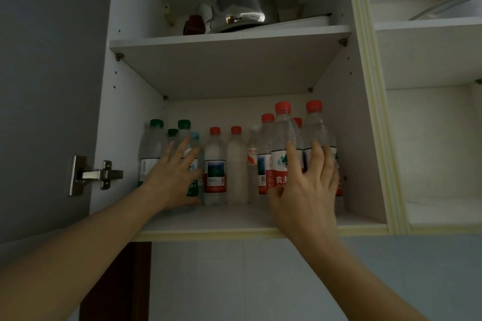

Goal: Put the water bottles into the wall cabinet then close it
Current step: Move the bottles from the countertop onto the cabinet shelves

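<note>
Settling the bottles on the bottom shelf (234,216) of the cabinet looks like the step in hand: the loading seems all but done, and the door (47,86) stands swung open to the left of that shelf.

The left hand (172,177) has its fingers spread and straight, lying against the green-capped bottles (152,143) at the shelf's left end. The right hand (307,190) reaches the red-capped bottles (283,138) at the shelf's right end; its fingers lie up along the front pair, the thumb low by the label, but I cannot tell whether it grips or merely pushes. Between the two groups, mid-shelf, stand two more red caps (215,164) and a white-capped one.

My reading is that the next move calls for a gentle push back from the shelf's front edge, so nothing tips and the door clears, then both hands out and one to the door.

Writing: the red label under the right hand shows the white characters "农夫", probably the start of a brand name, beside a green mountain mark. Other labels are too small to read.

Above the shelf sits a steel kettle (237,5).
</note>
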